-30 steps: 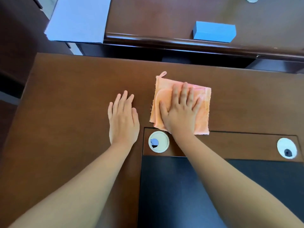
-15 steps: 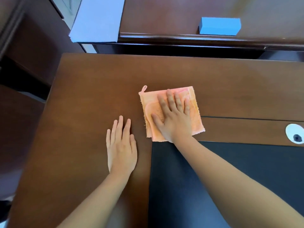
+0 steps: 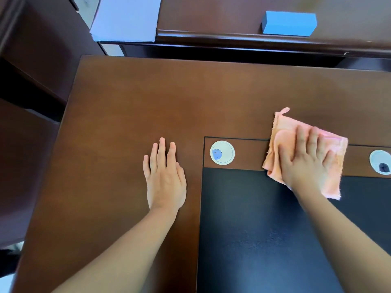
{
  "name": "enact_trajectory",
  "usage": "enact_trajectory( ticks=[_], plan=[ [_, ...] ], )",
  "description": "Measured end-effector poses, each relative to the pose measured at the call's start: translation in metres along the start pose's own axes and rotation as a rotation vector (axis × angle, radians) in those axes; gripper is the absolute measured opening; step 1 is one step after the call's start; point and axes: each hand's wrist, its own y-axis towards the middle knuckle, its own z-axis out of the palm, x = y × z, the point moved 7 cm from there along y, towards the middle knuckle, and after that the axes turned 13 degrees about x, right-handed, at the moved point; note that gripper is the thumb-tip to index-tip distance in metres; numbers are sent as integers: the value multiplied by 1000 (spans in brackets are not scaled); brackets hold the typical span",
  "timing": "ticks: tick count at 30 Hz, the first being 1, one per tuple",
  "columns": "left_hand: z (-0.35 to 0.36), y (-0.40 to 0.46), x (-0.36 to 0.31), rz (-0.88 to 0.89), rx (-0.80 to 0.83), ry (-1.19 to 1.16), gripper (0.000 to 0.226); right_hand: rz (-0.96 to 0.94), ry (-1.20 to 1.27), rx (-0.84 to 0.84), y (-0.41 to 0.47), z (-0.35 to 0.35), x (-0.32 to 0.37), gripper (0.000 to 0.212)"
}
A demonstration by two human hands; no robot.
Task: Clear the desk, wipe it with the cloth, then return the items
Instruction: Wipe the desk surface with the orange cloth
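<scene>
A folded orange cloth (image 3: 283, 125) lies on the brown wooden desk (image 3: 127, 106), partly over the edge of the black desk pad (image 3: 254, 218). My right hand (image 3: 306, 159) presses flat on the cloth with straight, spread fingers. My left hand (image 3: 165, 176) rests flat on the bare wood left of the pad, fingers straight, holding nothing. A blue box (image 3: 289, 23) and a stack of white paper (image 3: 127, 17) sit on the neighbouring surfaces beyond the desk's far edge.
Two round silver cable grommets are set into the desk, the left grommet (image 3: 222, 152) between my hands and the right grommet (image 3: 380, 162) at the frame's right edge. A dark gap separates the desk from the far desk (image 3: 232, 15). Dark furniture (image 3: 31, 49) stands to the left.
My right hand has slid the cloth to the right, uncovering the left grommet. My left hand has stayed flat on the wood. The camera view has shifted.
</scene>
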Motion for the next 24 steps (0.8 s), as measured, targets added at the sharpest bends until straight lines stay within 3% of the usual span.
enact_trajectory(
  ticks=[5, 20, 24],
  plan=[
    [1, 0, -1, 0, 11, 14, 56, 107, 30, -45, -25, 16, 33, 83],
    [1, -2, -2, 45, -17, -24, 56, -285, -79, -26, -107, 77, 184, 80],
    [-8, -7, 2, 45, -51, -224, 49, -400, -99, 30, -125, 88, 183, 77]
  ],
)
